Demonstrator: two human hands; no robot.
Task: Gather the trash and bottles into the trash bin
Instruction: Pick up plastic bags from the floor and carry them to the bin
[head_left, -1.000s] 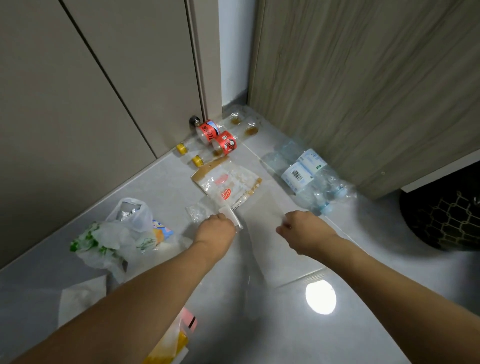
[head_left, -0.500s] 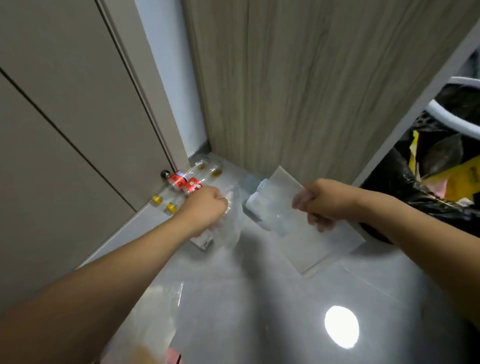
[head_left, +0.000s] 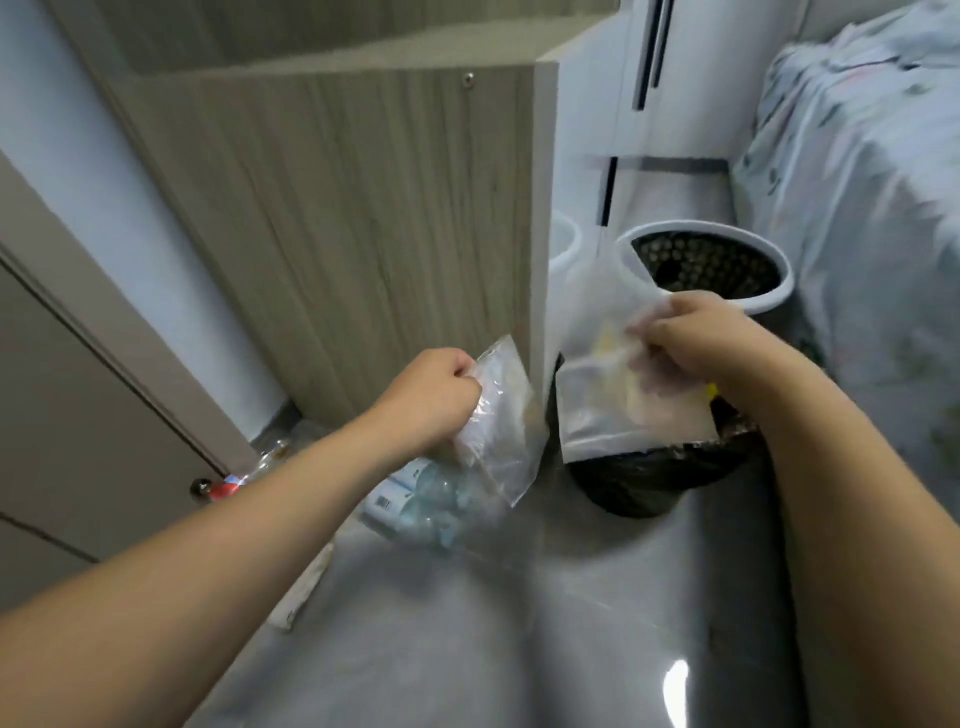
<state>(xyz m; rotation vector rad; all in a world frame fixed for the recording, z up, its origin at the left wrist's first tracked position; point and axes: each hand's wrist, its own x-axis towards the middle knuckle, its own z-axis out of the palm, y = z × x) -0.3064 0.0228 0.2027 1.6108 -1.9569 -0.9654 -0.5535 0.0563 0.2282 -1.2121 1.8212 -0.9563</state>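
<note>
My right hand (head_left: 691, 345) grips a large clear plastic bag (head_left: 613, 395) and holds it over the trash bin with a black liner (head_left: 649, 478). To the left of the bin, my left hand (head_left: 434, 397) grips a smaller crumpled clear plastic wrapper (head_left: 501, 431) in the air beside the cabinet corner. Clear water bottles with blue-white labels (head_left: 415, 504) lie on the grey floor below my left hand. A red-labelled bottle (head_left: 228, 488) lies further left by the door, partly hidden behind my forearm.
A wood-grain cabinet (head_left: 363, 218) stands straight ahead. A white mesh basket (head_left: 711, 265) stands behind the lined bin. A bed with a patterned cover (head_left: 872, 208) fills the right side. A flat paper scrap (head_left: 306, 587) lies on the floor under my left forearm.
Both hands lifted the plastic pieces off the floor and swung right. My right hand now holds the big bag over the lined bin, and the view turned toward the bin.
</note>
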